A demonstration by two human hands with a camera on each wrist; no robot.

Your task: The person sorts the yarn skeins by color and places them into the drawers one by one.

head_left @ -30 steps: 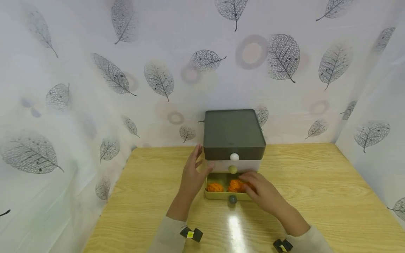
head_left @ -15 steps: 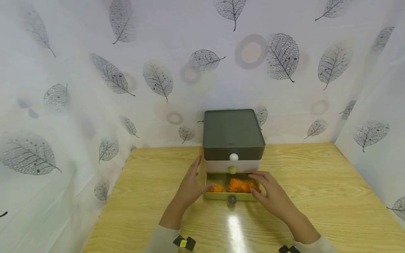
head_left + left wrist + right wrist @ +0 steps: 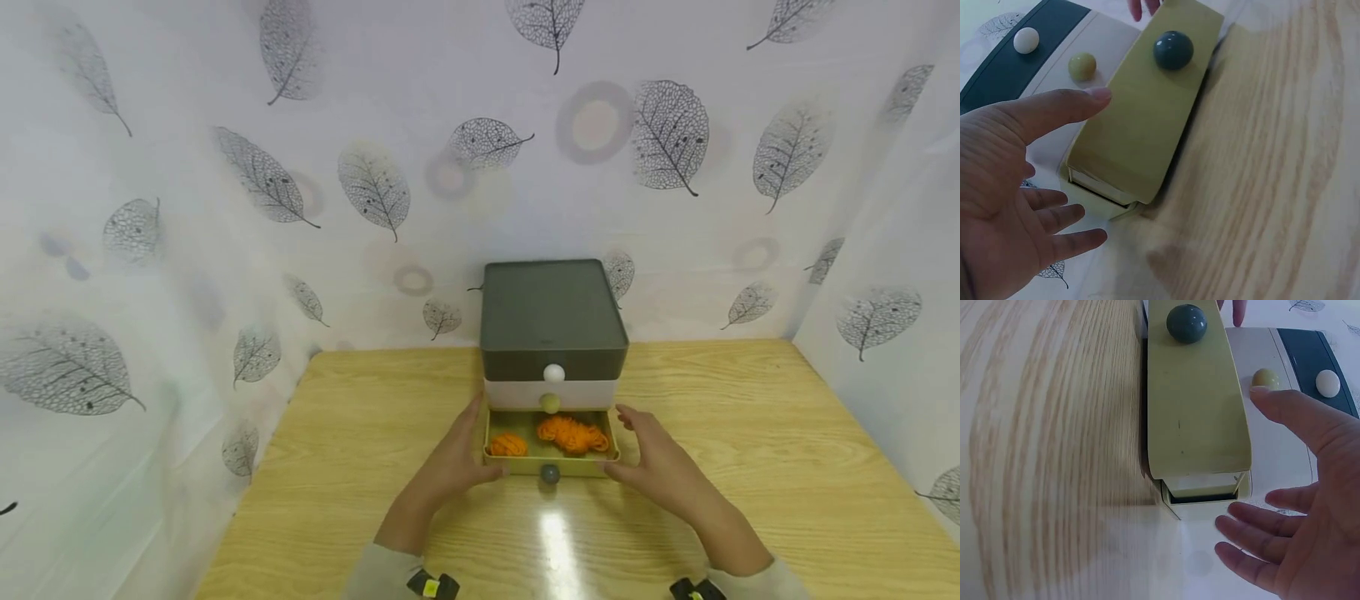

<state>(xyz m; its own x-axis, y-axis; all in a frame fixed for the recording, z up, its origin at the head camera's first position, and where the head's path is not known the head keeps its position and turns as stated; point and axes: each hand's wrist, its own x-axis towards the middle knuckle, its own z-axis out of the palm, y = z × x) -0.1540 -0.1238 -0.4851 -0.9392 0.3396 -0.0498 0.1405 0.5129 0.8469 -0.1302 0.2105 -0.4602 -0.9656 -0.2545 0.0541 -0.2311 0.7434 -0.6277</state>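
Note:
A small chest of drawers (image 3: 555, 308) stands on the table, dark on top, white in the middle, yellow-green below. Its bottom drawer (image 3: 525, 467) is pulled out and has a dark round knob (image 3: 551, 474). Inside lie an orange yarn bundle (image 3: 573, 435) at the right and a smaller orange yarn ball (image 3: 508, 445) at the left. My left hand (image 3: 450, 462) is at the drawer's left front corner, fingers spread, thumb near its front. At the right corner my right hand (image 3: 663, 471) is held likewise, thumb by the front. Whether either hand touches the drawer I cannot tell.
The wooden table (image 3: 360, 417) runs out to both sides of the chest. Behind it hangs a white leaf-patterned sheet (image 3: 480, 208), which also closes off the left and right. A white knob (image 3: 554, 373) and a yellowish knob (image 3: 550, 403) mark the upper drawers.
My right hand has come out of the drawer and away from the yarn to its right corner. My left hand has moved down from the chest's side to the drawer's left corner.

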